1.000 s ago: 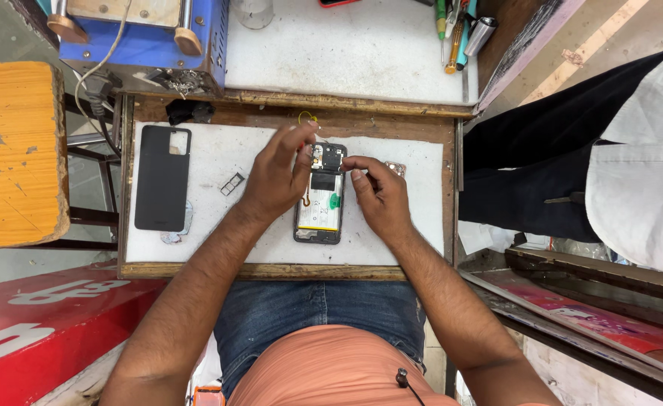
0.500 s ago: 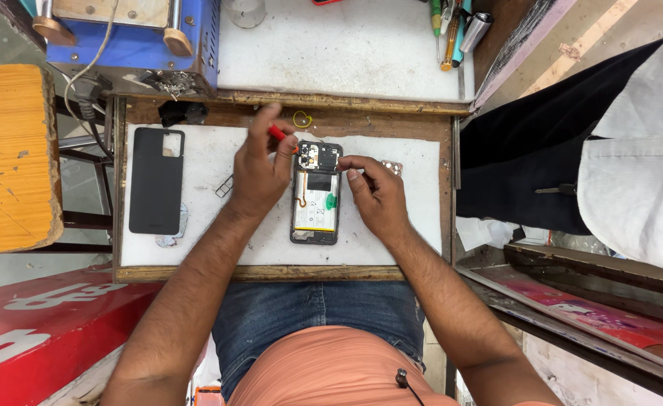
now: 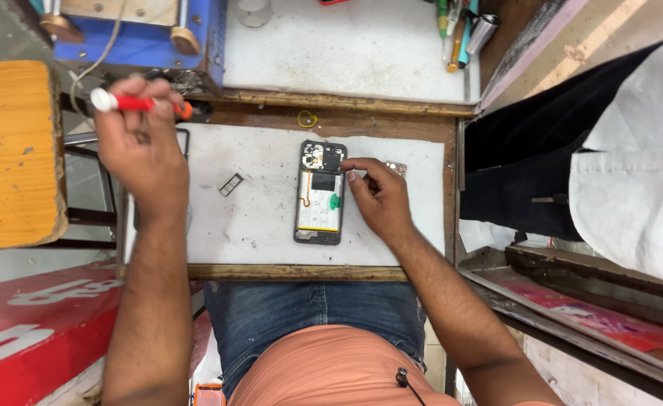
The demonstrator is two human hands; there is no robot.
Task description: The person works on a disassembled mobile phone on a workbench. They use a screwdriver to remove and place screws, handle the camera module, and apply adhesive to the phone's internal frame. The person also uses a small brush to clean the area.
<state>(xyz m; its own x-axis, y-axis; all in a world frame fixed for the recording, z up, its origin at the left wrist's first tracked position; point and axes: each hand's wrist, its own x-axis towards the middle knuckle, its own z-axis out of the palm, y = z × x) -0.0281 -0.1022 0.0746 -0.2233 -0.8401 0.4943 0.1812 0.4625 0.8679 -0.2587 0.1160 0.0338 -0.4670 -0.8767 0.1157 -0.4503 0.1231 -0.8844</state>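
On the bench [image 3: 271, 225], a white-topped work surface framed in worn wood, we see everything laid out in front of us, with our blue jeans and orange shirt below its near edge. Beyond the far edge sits a second white surface [image 3: 346, 53], with a blue machine [image 3: 143, 37] at its left corner and a cluster of tools [image 3: 459, 30] at its right corner. Off the bench's right edge stands another person [image 3: 610, 150] in dark trousers and a white shirt. To the left there's an orange block [image 3: 12, 150] and, nearer us, a red panel [image 3: 38, 323].

Now the hands, and they're well apart. Our left hand [image 3: 140, 154] is up at the bench's far left corner, fingers curled tight around a red-handled screwdriver [image 3: 136, 104] with a white cap, the tool lying roughly level across the top of the fist. Under that hand a dark frame edge peeks out, too covered for us to tell what it is.

Our right hand [image 3: 380, 199] rests on the bench right of centre, fingertips pressed to the right side of the opened phone [image 3: 320, 193]. The phone lies flat in the middle of the bench, back off, battery and board showing, top end toward the far edge.

Left of the phone lies a small SIM tray [image 3: 231, 184], on its own. At the far edge, a little yellow ring [image 3: 307, 119] sits on the wooden rim.
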